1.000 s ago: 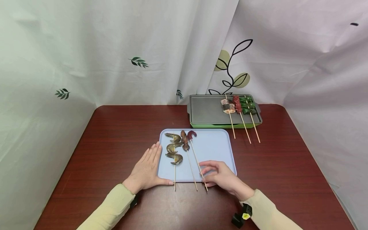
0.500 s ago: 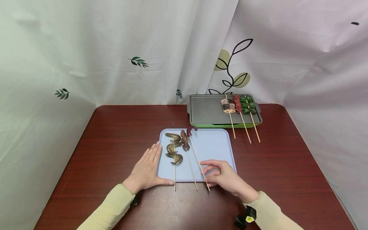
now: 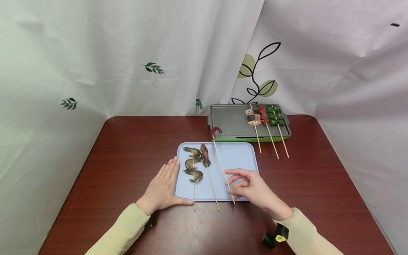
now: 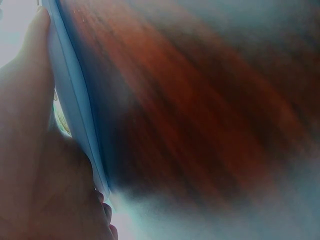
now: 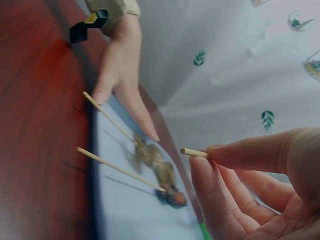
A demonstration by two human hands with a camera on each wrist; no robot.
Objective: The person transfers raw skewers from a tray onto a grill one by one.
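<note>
Right hand (image 3: 255,189) pinching octopus skewer (image 3: 223,164), left hand (image 3: 162,189) flat against blue tray (image 3: 242,159), shrimp skewer (image 3: 193,170) beside, grill (image 3: 229,124) behind.

Curtained tabletop cooking setup: grill pan (image 3: 232,124), skewers (image 3: 267,120).

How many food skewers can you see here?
6. Three lie side by side on the grill pan: a fish skewer, a red meat skewer and a green skewer. Two rest on the blue tray: a shrimp skewer and a dark skewer. The right hand pinches the sixth.
</note>
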